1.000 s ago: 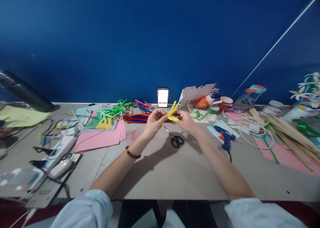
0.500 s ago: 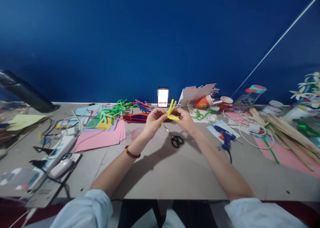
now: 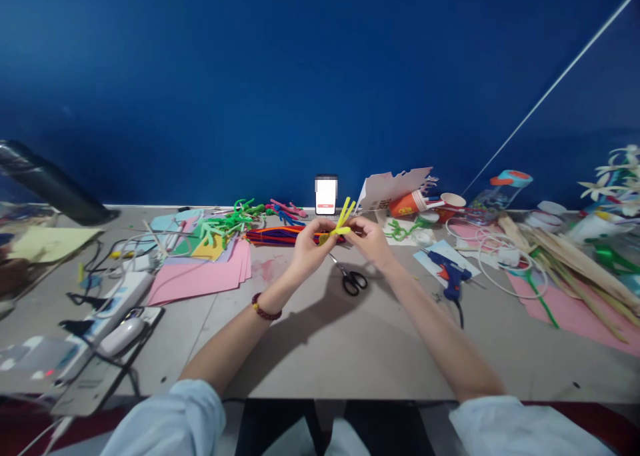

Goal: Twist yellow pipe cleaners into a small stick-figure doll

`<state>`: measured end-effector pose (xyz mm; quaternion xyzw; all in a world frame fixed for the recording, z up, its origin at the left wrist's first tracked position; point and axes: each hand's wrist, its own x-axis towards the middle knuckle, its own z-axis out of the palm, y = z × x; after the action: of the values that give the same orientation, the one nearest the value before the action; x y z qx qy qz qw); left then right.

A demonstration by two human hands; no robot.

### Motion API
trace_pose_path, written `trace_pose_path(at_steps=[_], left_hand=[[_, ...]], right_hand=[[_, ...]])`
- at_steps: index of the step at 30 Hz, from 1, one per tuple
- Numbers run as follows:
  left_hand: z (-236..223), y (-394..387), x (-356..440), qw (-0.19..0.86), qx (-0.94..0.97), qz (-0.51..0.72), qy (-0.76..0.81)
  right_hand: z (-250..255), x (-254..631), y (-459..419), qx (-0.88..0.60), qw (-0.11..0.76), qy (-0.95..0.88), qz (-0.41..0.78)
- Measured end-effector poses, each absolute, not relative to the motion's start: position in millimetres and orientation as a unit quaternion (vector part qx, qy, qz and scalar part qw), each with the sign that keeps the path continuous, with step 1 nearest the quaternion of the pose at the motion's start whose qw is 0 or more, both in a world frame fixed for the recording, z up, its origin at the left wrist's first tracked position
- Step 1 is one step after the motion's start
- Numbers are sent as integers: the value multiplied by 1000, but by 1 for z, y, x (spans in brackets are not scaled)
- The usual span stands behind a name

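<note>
Above the table I hold a bright yellow pipe cleaner (image 3: 345,211), bent into several prongs; two point up and a shorter one points right. The thumb and fingers of my left hand (image 3: 313,248) pinch its base. My right hand (image 3: 373,243) is closed at the shorter prong, with its fingertips partly hidden. Below them, black-handled scissors (image 3: 354,283) lie on the table, blades pointing away from me. Behind my left hand is a bundle of orange and purple pipe cleaners (image 3: 273,236).
Pink paper (image 3: 200,281) and green pipe cleaners (image 3: 220,226) lie to the left, near a power strip (image 3: 125,293). A lit phone (image 3: 326,196) stands against the blue wall. On the right are a blue glue gun (image 3: 453,275) and paper cups (image 3: 407,205). Another person's blurred hand (image 3: 13,276) is far left.
My right fingers have shifted slightly along the yellow pipe cleaner, and its short prong now points more level and sits further left. The other person's hand at far left has moved.
</note>
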<state>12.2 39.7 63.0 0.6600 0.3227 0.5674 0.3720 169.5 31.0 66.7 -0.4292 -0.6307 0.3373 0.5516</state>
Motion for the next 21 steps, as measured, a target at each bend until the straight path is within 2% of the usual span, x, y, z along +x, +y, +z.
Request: trace_pose_path(at_steps=[3, 15, 21], left_hand=[[63, 39, 11, 328, 678, 565, 335], [59, 41, 8, 264, 696, 594, 303], [61, 40, 8, 264, 692, 601, 300]], right_hand=[[66, 169, 31, -430, 553, -625, 345], [66, 170, 32, -428, 555, -606, 376], [64, 169, 33, -425, 558, -593, 396]])
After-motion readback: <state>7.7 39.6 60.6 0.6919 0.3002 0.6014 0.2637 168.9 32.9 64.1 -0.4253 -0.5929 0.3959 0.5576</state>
